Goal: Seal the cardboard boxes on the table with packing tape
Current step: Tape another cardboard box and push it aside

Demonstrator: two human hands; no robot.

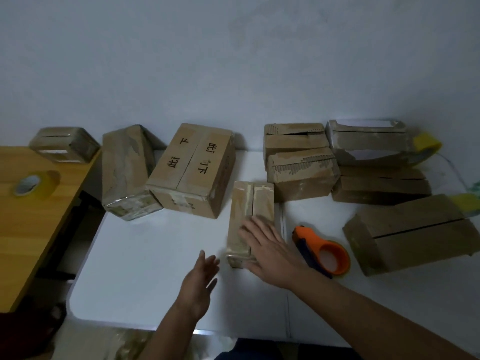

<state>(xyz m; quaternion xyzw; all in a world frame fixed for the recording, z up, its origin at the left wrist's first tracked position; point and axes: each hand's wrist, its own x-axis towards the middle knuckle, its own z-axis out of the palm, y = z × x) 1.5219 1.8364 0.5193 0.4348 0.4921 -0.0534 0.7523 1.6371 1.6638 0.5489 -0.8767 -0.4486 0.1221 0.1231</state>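
A small narrow cardboard box [249,203] lies on the white table [145,255], its top flaps closed with a seam down the middle. My right hand [270,250] rests flat on its near end, fingers straight and spread. My left hand [200,281] hovers open just left of the box, not touching it. An orange tape dispenser [324,252] lies on the table right of my right hand. Several more cardboard boxes stand behind: a big printed box [194,167], a taped box [127,172], and an unsealed long box [413,235] at the right.
A stack of worn boxes [301,162] fills the back right, beside a yellow tape roll [426,149]. A wooden side table [31,209] at the left carries another tape roll [36,184] and a small box [65,144]. A wall rises behind.
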